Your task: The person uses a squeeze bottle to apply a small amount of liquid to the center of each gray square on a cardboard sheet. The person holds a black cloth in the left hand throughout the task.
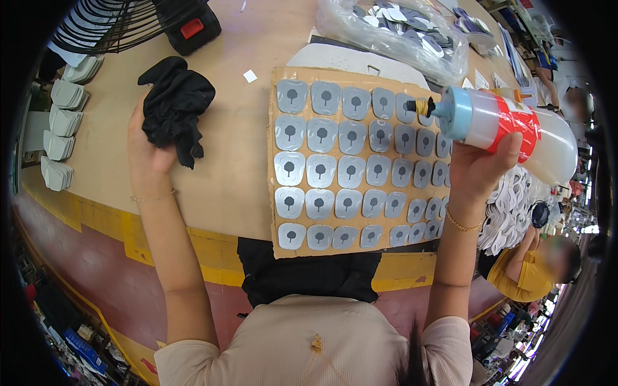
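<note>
Head view: R hand (479, 167) has a squeeze bottle (505, 122), soft-looking translucent plastic w/ red label, up over the R side of the cardboard sheet (302, 73). Thumb (510, 147) lies across the label, other fingers mostly out of sight behind; they're closed round the body. Bottle's tipped nearly on its side, lt-blue cap (457, 114) and dark nozzle (423, 107) w/ yellow wrap pointing L.

L hand (148, 149) has a bunched black cloth (177, 103), above or on the surface (225, 141), can't tell which. L fingers look wrapped into it but are hidden, so can't tell how tight.

Sheet carries rows of gray patches (320, 171) w/ dark tree motif, some under the bottle & R wrist.

Handling (my guess): bottle is part-full, so moderately heavy, sloshy; walls likely give, so hold mid-body, lightly, as extra squeeze may push liquid out the tip. Avoid gripping the nozzle. Cloth: v. light, limp, not fragile; bunch from the middle, keep loose ends tucked. Patches look thin, smooth, maybe slippery; take by edges.
</note>
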`<state>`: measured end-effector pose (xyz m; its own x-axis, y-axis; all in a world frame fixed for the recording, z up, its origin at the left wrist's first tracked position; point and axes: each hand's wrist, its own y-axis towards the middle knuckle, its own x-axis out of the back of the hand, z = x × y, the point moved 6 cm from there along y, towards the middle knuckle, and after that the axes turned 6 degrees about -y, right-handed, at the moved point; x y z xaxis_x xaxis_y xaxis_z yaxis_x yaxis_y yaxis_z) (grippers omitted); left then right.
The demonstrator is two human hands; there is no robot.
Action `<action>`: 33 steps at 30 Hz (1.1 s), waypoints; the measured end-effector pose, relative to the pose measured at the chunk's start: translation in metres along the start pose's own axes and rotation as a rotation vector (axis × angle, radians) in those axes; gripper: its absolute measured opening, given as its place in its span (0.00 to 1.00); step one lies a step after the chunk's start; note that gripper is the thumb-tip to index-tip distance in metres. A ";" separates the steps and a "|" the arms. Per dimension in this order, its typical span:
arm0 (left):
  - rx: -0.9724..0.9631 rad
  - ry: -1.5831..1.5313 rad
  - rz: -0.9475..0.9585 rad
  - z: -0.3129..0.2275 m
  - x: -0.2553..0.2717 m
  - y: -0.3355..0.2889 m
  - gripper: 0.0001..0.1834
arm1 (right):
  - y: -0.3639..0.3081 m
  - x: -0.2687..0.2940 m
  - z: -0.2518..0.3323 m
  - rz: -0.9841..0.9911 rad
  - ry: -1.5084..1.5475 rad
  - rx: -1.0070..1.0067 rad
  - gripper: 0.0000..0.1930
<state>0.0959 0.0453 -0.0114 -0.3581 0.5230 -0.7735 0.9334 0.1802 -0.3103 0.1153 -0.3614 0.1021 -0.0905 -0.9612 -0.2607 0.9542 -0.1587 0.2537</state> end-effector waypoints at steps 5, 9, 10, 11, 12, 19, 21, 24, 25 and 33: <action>0.024 0.007 0.041 0.000 -0.001 0.000 0.15 | 0.005 -0.012 0.003 -0.055 -0.411 0.038 0.22; 0.049 -0.019 0.040 0.001 -0.001 0.001 0.14 | 0.009 -0.031 0.002 0.027 -0.668 0.113 0.21; 0.049 -0.029 0.038 0.001 -0.001 0.000 0.14 | 0.010 -0.034 0.001 0.049 -0.699 0.097 0.21; 0.049 -0.039 0.036 0.002 -0.003 -0.001 0.14 | 0.011 -0.037 0.000 0.071 -0.730 0.081 0.20; 0.050 -0.049 0.034 0.002 -0.004 -0.002 0.14 | 0.012 -0.039 -0.001 0.093 -0.761 0.065 0.20; 0.066 -0.101 0.159 0.002 -0.002 0.000 0.16 | 0.015 -0.037 0.002 0.051 -0.604 0.055 0.19; 0.044 -0.079 0.139 0.003 -0.002 0.000 0.17 | 0.022 -0.025 0.003 0.073 -0.537 0.066 0.24; 0.030 -0.049 0.094 0.001 0.000 -0.001 0.17 | 0.030 -0.019 0.008 0.071 -0.669 0.083 0.23; 0.040 -0.053 0.111 0.001 -0.001 0.000 0.17 | 0.030 -0.026 0.010 0.004 -0.591 0.146 0.17; 0.091 -0.103 0.194 0.004 -0.005 0.001 0.17 | 0.033 -0.046 0.009 0.137 -0.826 0.275 0.17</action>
<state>0.0989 0.0396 -0.0096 -0.1767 0.4520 -0.8743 0.9808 0.0060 -0.1952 0.1484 -0.3248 0.1303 -0.2592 -0.8152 0.5180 0.8790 0.0231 0.4762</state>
